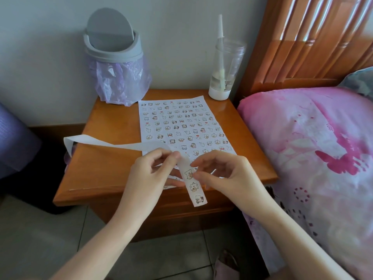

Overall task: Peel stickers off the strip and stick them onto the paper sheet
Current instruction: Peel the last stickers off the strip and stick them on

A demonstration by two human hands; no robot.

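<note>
1. The long white paper backing strip (129, 145) runs from the left edge of the orange-brown wooden bedside surface (96, 168) to the left hand (149, 174). There it folds and hangs toward the person, its long axis slightly slanted.
2. The left hand's grip pinches the strip at the fold, between thumb and fingers.
3. Three small cartoon-animal stickers sit on the hanging end. The uppermost sticker (189, 175) lies just below the left grip, at the fingertips of the right hand (228, 172), which is the nearer one for peeling.
4. The right grip's thumb and forefinger curl close at that sticker's edge; whether they already pinch it cannot be told.
5. The white rectangular paper sheet (181, 126), filled with rows of stickers, lies flat just beyond both hands.
6. No brand or writing is readable.
</note>
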